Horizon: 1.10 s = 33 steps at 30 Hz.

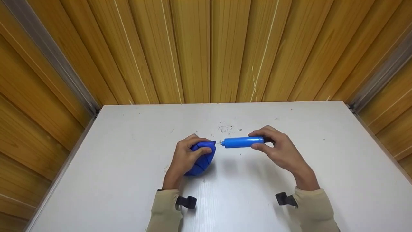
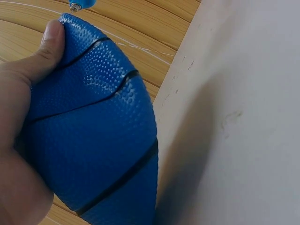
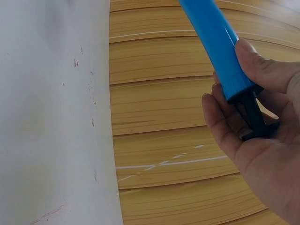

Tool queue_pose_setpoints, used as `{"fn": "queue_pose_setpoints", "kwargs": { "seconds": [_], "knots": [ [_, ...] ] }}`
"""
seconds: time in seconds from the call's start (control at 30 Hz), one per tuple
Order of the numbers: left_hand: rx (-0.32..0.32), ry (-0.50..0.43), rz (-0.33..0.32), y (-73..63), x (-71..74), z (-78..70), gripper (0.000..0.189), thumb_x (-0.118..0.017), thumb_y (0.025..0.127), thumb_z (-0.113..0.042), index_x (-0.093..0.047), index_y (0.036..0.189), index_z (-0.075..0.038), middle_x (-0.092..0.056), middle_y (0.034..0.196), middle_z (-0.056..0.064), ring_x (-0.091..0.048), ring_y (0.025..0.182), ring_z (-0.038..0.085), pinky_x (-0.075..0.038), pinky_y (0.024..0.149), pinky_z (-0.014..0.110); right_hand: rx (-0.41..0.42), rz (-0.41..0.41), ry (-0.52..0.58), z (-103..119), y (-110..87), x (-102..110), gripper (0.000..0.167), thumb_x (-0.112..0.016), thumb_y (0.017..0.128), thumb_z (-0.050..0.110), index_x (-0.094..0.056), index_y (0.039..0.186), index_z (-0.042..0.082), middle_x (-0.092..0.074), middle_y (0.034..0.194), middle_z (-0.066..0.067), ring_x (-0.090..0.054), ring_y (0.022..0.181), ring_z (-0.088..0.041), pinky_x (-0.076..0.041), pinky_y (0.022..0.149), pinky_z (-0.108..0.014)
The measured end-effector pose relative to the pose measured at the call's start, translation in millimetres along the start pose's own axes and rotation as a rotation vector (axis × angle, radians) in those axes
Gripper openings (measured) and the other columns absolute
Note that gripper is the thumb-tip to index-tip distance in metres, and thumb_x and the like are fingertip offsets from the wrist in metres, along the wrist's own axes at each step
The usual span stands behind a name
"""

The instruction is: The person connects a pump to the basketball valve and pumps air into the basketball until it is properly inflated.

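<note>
Beige fabric sleeves reach in from the bottom edge of the head view, the left sleeve left of centre and the right sleeve toward the lower right, each with a small black wrist mount, one at the left wrist and one at the right. Just below the middle of the frame, the left hand grips a slack, partly flattened blue ball of dimpled material with black seam lines, its thumb pressed on the near face close to the ball's pointed upper corner. At that corner sits a thin metal needle on the nozzle of a glossy blue cylindrical hand pump, which lies nearly level, right of the frame's centre. How far the needle goes into the ball cannot be told. The right hand holds the pump's other end, thumb and fingers curled about it; in the right wrist view a black T-shaped handle stands partly drawn out, its crossbar near the palm. Under both hands spreads a white desk, with dark scuffs above centre. Yellow-brown wood-grain panels fill the upper frame.
</note>
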State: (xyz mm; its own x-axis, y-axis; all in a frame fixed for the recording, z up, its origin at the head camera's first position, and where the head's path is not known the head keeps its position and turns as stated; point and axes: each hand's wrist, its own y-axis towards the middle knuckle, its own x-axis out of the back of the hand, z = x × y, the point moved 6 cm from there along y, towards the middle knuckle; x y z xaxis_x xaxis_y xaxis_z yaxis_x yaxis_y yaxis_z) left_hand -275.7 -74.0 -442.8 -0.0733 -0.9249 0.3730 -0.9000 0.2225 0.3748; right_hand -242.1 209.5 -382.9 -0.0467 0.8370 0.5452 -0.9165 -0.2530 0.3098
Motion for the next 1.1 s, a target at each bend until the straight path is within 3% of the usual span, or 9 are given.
{"fn": "queue_pose_setpoints", "kwargs": {
  "seconds": [0.27, 1.1],
  "knots": [
    [-0.029, -0.004, 0.014, 1.2, -2.0, -2.3, 0.024, -0.086, 0.092, -0.022, -0.083, 0.111, -0.009, -0.072, 0.098, -0.002, -0.07, 0.095, 0.019, -0.059, 0.089, 0.046, -0.006, 0.001, 0.008, -2.1, -0.3, 0.5, 0.027, -0.081, 0.095, 0.007, -0.076, 0.121, 0.01, -0.068, 0.112, 0.0, -0.063, 0.099, -0.022, -0.051, 0.092, -0.023],
    [0.0, 0.006, 0.008, 1.1, -3.8, -2.0, 0.024, -0.086, 0.091, -0.021, -0.083, 0.111, -0.009, -0.072, 0.097, -0.002, -0.07, 0.094, 0.019, -0.059, 0.09, 0.047, -0.003, 0.0, 0.004, -1.5, 1.2, -2.3, 0.026, -0.081, 0.095, 0.006, -0.076, 0.12, 0.01, -0.067, 0.112, 0.0, -0.063, 0.1, -0.021, -0.051, 0.094, -0.024]
  ]
}}
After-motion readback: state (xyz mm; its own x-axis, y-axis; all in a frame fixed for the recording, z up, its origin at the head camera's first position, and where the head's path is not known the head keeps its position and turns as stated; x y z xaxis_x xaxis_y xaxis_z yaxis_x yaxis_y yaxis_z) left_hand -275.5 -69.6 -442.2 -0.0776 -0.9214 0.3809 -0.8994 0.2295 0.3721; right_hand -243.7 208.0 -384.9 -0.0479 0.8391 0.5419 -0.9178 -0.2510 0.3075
